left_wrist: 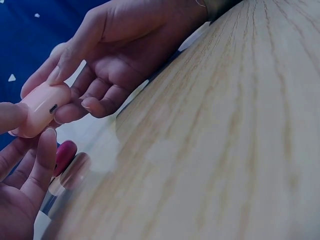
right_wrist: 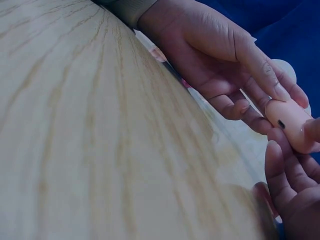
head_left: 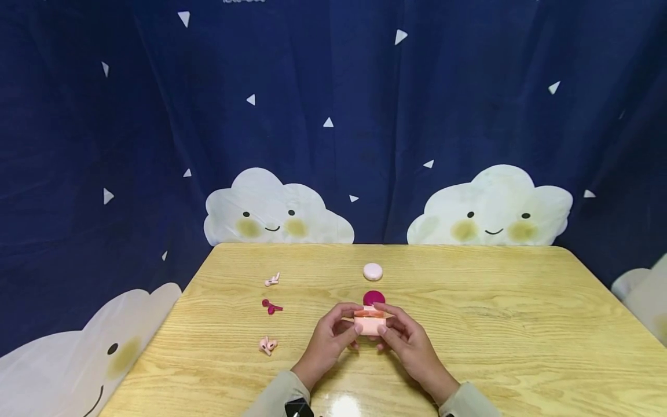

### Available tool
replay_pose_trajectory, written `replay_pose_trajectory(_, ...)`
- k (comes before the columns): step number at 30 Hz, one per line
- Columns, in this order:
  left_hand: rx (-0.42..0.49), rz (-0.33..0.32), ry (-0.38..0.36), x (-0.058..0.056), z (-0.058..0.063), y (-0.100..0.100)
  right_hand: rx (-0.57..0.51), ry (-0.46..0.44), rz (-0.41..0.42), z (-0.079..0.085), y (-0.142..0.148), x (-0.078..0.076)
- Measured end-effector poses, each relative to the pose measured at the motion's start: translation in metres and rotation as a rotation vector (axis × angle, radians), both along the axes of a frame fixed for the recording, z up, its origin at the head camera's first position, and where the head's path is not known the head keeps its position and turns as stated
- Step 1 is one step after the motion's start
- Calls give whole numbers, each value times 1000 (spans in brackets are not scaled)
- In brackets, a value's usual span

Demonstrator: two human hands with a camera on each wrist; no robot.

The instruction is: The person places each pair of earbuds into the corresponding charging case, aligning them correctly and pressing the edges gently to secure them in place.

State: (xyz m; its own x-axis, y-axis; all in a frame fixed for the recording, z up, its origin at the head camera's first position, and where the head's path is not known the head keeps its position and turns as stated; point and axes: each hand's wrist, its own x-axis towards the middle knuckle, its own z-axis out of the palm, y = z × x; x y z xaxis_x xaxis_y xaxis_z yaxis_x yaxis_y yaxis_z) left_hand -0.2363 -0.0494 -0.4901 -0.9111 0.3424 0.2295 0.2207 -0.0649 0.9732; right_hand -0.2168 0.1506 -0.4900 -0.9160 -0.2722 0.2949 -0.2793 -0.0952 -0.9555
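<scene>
Both hands hold a pink earbud case (head_left: 370,327) just above the table. My left hand (head_left: 328,337) pinches its left end between thumb and fingers, and my right hand (head_left: 414,346) grips its right end the same way. Along the top of the case runs a shiny orange-red band with a paler pink strip behind it; the lid looks raised. In the left wrist view a small dark port marks the case (left_wrist: 44,106). A magenta case (head_left: 373,297) lies just beyond the fingertips, partly hidden by the held case.
A pale pink round case (head_left: 372,271) sits farther back. On the left, pale pink earbuds (head_left: 271,281), magenta earbuds (head_left: 271,307) and pink earbuds (head_left: 268,346) lie in a column on the wooden table (head_left: 500,313). A dark blue curtain (head_left: 365,145) hangs behind.
</scene>
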Motion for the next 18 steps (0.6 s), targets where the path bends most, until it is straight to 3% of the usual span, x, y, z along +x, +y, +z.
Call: replay_pose_trajectory(18, 23, -6, -42, 3, 3, 0, -11, -33, 13, 4, 2, 1)
